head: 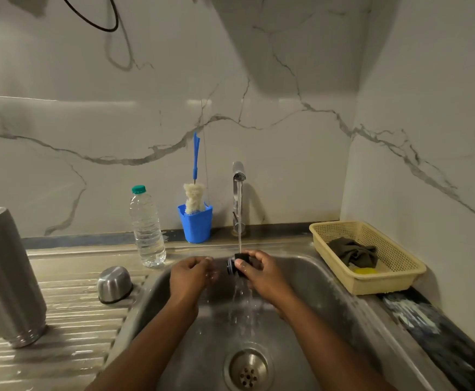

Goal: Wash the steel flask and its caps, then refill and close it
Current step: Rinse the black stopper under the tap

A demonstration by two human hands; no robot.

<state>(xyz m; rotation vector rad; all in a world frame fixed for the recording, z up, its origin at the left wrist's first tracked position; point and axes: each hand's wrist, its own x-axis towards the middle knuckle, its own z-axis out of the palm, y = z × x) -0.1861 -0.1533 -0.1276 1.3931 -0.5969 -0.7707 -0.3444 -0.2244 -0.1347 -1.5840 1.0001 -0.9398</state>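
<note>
Forearms reach over the sink (333, 280), 1 black cap (232, 265) under the tap (239, 176).
My right hand (261, 273) pinches the cap in the stream; my left hand (192, 273) is curled, holding nothing. The flask (5, 275) stands at the draining board's (75, 334) left edge.

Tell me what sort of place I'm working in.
Probably a home kitchen wash-up corner: a stainless steel sink, a running chrome tap over the black round cap in the right hand, and a blue-handled bottle brush in a blue plastic cup.
</note>
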